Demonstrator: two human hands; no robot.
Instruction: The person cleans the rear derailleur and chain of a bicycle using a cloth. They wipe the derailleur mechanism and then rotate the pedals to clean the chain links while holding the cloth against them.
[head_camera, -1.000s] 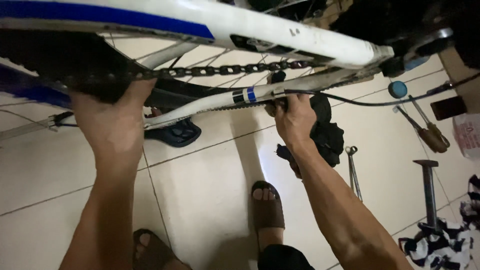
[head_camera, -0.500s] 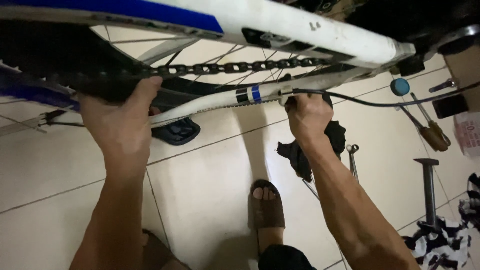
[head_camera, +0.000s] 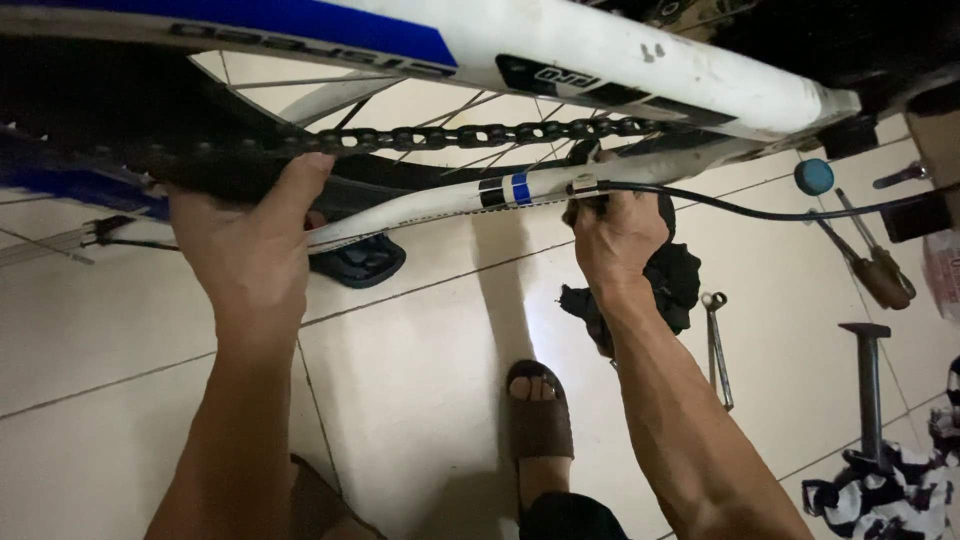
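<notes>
I am looking down past a white and blue bicycle frame (head_camera: 640, 75) that is crossing the top of the frame, its long axis running from upper left down toward the upper right corner. Below it the chain (head_camera: 470, 135) is stretching almost level, from my left hand across to the centre right, with wheel spokes (head_camera: 450, 105) showing behind it. A thinner white frame tube (head_camera: 440, 205) is slanting up from lower left to the right, and a black cable (head_camera: 760, 210) is leaving its end and trailing off to the right edge.

My left hand (head_camera: 250, 250), left of centre, is reaching up with fingers (head_camera: 300, 175) only loosely curled — the fingertips are pressing up against the underside of the chain and the dark part beside it, not wrapping round anything that I can see.

My right hand (head_camera: 615, 235), right of centre, is closing tightly on the end of the white tube where the cable comes out — and a dark rag (head_camera: 675, 285) is hanging under that fist, though whether I am gripping it too I cannot tell.

On the pale tiled floor (head_camera: 420, 350) a spanner (head_camera: 718, 345) is lying just right of the rag, a black pump (head_camera: 868, 390) is standing near the right edge, and my sandalled foot (head_camera: 538, 415) is showing at bottom centre.
</notes>
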